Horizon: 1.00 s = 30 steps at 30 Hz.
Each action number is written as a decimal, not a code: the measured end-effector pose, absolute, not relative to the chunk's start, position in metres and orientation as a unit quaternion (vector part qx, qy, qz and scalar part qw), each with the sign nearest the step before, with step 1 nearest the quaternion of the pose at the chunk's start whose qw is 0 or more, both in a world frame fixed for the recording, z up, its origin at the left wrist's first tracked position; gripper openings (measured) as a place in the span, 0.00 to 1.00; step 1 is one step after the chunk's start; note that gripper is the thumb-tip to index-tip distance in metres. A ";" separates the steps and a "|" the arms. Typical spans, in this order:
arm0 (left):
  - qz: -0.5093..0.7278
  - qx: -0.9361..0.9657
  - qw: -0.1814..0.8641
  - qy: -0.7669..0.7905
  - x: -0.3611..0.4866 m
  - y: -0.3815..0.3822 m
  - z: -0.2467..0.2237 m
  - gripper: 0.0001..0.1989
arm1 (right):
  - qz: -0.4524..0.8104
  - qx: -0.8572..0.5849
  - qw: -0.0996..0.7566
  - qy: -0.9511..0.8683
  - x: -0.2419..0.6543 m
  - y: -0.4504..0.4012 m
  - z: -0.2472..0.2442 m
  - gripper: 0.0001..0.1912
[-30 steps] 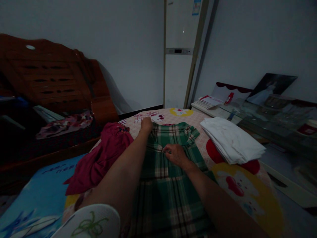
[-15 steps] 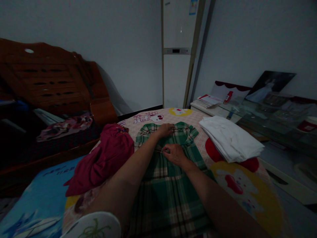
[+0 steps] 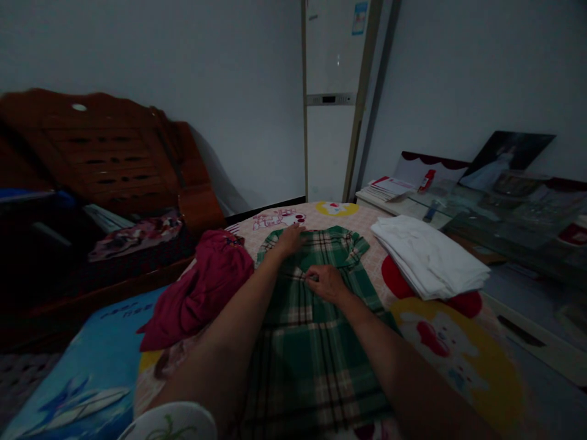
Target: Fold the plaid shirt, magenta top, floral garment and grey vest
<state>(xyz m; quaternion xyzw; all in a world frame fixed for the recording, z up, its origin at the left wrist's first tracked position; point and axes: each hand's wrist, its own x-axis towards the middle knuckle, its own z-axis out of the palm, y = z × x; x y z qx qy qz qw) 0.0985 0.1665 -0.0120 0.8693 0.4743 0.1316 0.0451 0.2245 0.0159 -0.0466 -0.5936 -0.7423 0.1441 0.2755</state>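
A green plaid garment (image 3: 316,348) lies spread out on a patterned, cloth-covered surface (image 3: 376,269). My left hand (image 3: 292,238) rests at the upper left of the garment, near its collar edge, with the fingers stretched out. Lower down and to the right, my right hand (image 3: 326,282) has its fingers curled together on the front of the garment; a fold of the plaid cloth seems pinched in them.
A crumpled magenta garment (image 3: 208,287) lies to the left, a folded white cloth (image 3: 431,256) to the right. Beyond are a wooden bench (image 3: 114,153), a glass shelf (image 3: 518,220) and a tall white unit (image 3: 330,146).
My left hand has shifted left along the top of the garment, its fingers now stretched out. My right hand has hardly moved. The camera view has turned slightly left.
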 end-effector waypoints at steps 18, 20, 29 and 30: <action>0.061 0.701 0.115 0.701 -0.004 0.152 -0.015 0.16 | 0.173 -0.588 0.300 -0.731 0.226 0.015 -0.045 0.10; 0.104 0.708 0.131 0.686 -0.006 0.156 -0.017 0.14 | 0.174 -0.587 0.301 -0.731 0.226 0.015 -0.046 0.09; 0.330 0.650 0.312 0.609 -0.001 0.160 -0.017 0.13 | 0.163 -0.585 0.344 -0.716 0.225 0.015 -0.048 0.08; 0.356 0.644 0.348 0.581 0.002 0.159 -0.014 0.14 | 0.159 -0.587 0.361 -0.707 0.225 0.015 -0.047 0.08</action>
